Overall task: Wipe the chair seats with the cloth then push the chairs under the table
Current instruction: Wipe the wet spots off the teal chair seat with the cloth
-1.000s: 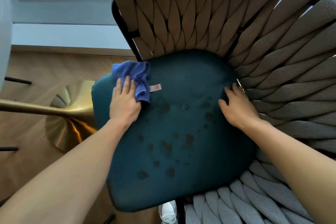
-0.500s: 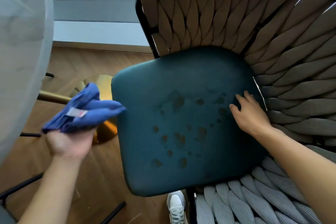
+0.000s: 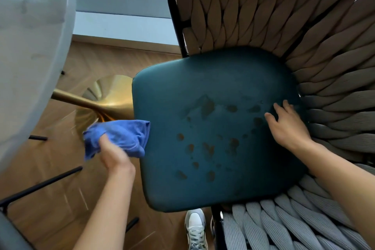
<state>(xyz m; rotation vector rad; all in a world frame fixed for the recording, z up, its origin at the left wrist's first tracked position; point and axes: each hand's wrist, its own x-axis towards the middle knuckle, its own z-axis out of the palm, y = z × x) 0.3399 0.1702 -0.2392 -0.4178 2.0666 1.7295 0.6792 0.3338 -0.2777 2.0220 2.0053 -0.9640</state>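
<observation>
At the left the pale round table (image 3: 30,46) overhangs its brass pedestal (image 3: 97,103), the left hand (image 3: 115,156) has its fingers clamped on the bunched blue cloth (image 3: 121,136) at the teal cushioned chair seat (image 3: 213,128)'s left edge, seemingly ready to wipe its dark spots, while the right hand (image 3: 288,126), fingers apart, rests flat on the seat, likely steadying it.

Blue cloth (image 3: 121,136) bunched beside spotted teal chair seat (image 3: 219,128).
</observation>
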